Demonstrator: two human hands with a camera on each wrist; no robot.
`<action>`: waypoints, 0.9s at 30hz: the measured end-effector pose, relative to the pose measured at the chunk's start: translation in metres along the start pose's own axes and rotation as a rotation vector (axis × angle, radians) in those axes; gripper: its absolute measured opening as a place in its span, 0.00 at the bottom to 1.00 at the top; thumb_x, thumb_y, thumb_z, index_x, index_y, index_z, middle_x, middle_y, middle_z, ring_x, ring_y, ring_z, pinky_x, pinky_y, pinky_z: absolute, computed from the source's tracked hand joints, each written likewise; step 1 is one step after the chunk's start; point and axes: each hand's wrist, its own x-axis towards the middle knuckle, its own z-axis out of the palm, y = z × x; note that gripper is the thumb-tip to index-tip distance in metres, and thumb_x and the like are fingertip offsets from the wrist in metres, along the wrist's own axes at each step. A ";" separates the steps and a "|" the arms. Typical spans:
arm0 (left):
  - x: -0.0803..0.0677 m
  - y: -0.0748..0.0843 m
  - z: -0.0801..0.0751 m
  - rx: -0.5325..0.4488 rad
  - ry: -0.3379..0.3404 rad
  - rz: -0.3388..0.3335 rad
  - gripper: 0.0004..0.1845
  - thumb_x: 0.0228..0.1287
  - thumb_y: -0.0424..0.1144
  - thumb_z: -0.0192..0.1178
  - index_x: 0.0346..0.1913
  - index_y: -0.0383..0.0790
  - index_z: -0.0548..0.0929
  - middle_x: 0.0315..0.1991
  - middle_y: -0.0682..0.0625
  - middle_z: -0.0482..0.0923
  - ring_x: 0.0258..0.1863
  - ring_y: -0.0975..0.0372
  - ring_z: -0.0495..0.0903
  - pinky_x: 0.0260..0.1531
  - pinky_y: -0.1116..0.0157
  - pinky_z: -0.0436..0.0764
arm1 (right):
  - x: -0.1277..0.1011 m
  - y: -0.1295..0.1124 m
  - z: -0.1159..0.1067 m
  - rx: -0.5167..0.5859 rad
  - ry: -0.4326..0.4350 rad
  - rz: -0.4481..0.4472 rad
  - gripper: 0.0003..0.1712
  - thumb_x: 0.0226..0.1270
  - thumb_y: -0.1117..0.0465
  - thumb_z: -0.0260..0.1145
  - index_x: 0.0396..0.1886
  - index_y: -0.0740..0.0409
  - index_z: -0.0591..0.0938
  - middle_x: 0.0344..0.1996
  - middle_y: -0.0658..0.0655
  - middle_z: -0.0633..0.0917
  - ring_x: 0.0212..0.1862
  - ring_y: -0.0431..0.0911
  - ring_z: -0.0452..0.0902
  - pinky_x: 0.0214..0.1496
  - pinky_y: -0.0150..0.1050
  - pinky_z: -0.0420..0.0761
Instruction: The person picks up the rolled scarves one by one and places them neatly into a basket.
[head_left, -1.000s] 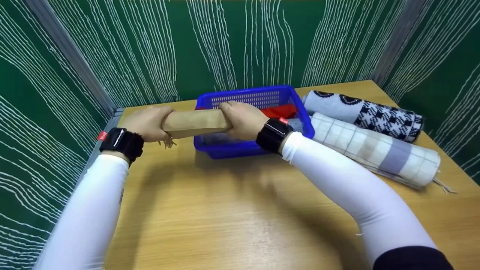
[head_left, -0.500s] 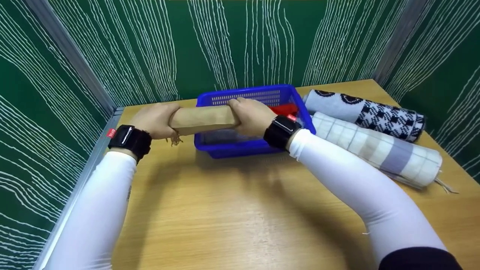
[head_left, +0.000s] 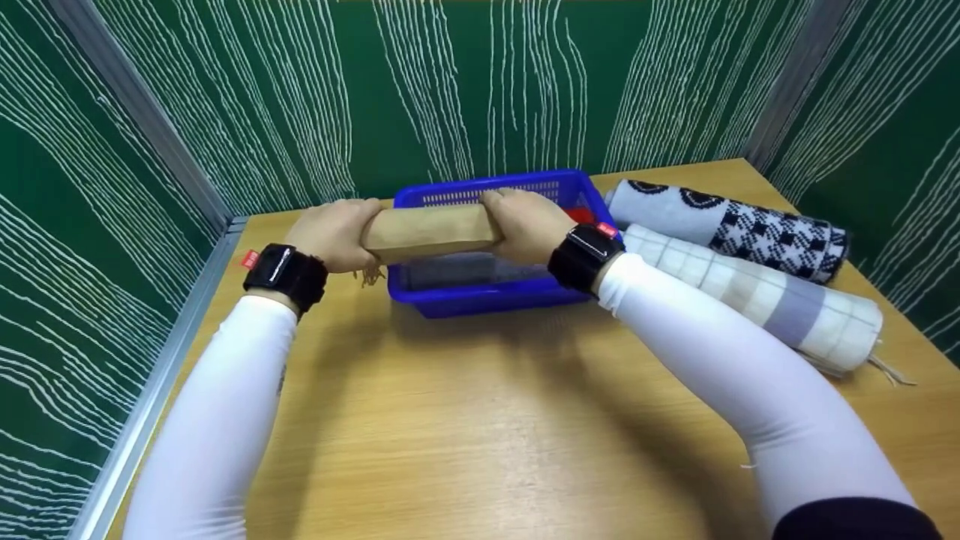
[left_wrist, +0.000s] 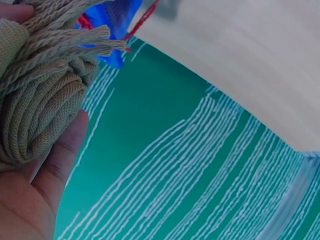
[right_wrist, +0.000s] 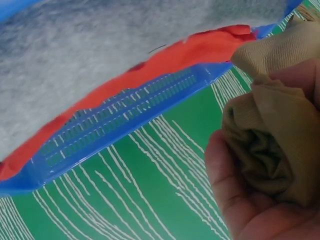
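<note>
A rolled tan scarf (head_left: 435,231) with fringed ends is held level between both hands, over the left part of the blue basket (head_left: 495,300). My left hand (head_left: 335,234) grips its left end; in the left wrist view the coiled layers and fringe (left_wrist: 75,42) show beside the thumb. The right end sits in my right hand (head_left: 529,225), fingers curled over it. Inside the basket lie a grey cloth (right_wrist: 125,45) and a red cloth (right_wrist: 165,60), partly covered by the roll and hand in the head view.
Right of the basket, a black-and-white patterned rolled scarf (head_left: 731,225) and a cream checked rolled scarf (head_left: 750,296) lie on the wooden table (head_left: 480,420). Green panels (head_left: 517,90) with white lines enclose the table at the back and sides.
Both hands have carried the tan roll to the right and slightly farther back, so it overlaps more of the basket. The basket and the other rolls stay put.
</note>
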 end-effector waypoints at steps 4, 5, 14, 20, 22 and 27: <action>0.003 0.005 0.001 0.004 0.010 0.015 0.37 0.49 0.37 0.78 0.67 0.44 0.80 0.58 0.43 0.87 0.57 0.46 0.84 0.63 0.41 0.82 | -0.002 0.004 -0.001 0.001 -0.004 0.021 0.26 0.60 0.64 0.79 0.55 0.65 0.79 0.46 0.64 0.86 0.49 0.61 0.84 0.58 0.57 0.85; 0.004 0.007 0.001 0.007 0.014 0.022 0.35 0.49 0.37 0.77 0.65 0.43 0.81 0.57 0.43 0.87 0.55 0.46 0.85 0.61 0.41 0.82 | -0.003 0.006 -0.002 0.000 -0.008 0.029 0.27 0.60 0.64 0.79 0.56 0.65 0.79 0.46 0.64 0.86 0.50 0.61 0.84 0.58 0.57 0.85; 0.012 0.018 0.005 0.030 0.034 0.047 0.29 0.51 0.39 0.78 0.58 0.42 0.81 0.52 0.43 0.88 0.51 0.47 0.85 0.55 0.44 0.84 | -0.008 0.017 -0.005 -0.016 -0.006 0.056 0.29 0.60 0.61 0.81 0.57 0.65 0.79 0.48 0.65 0.87 0.52 0.62 0.84 0.62 0.58 0.84; 0.018 0.024 0.007 0.021 0.025 0.047 0.29 0.46 0.36 0.74 0.56 0.42 0.81 0.51 0.44 0.87 0.49 0.49 0.84 0.52 0.45 0.84 | -0.011 0.024 -0.007 -0.027 0.004 0.063 0.28 0.58 0.63 0.81 0.54 0.66 0.79 0.47 0.65 0.87 0.52 0.62 0.84 0.62 0.59 0.83; 0.020 0.026 0.007 0.020 0.024 0.044 0.29 0.45 0.36 0.74 0.55 0.43 0.80 0.51 0.44 0.87 0.49 0.49 0.84 0.51 0.45 0.84 | -0.013 0.026 -0.008 -0.031 0.008 0.066 0.28 0.57 0.64 0.81 0.54 0.66 0.78 0.47 0.66 0.87 0.52 0.63 0.84 0.63 0.59 0.83; 0.024 0.032 0.008 0.037 0.032 0.051 0.28 0.48 0.38 0.75 0.55 0.42 0.80 0.51 0.44 0.87 0.50 0.48 0.85 0.53 0.44 0.84 | -0.016 0.031 -0.010 -0.034 0.022 0.079 0.28 0.57 0.64 0.81 0.54 0.65 0.79 0.47 0.66 0.87 0.52 0.63 0.85 0.61 0.59 0.84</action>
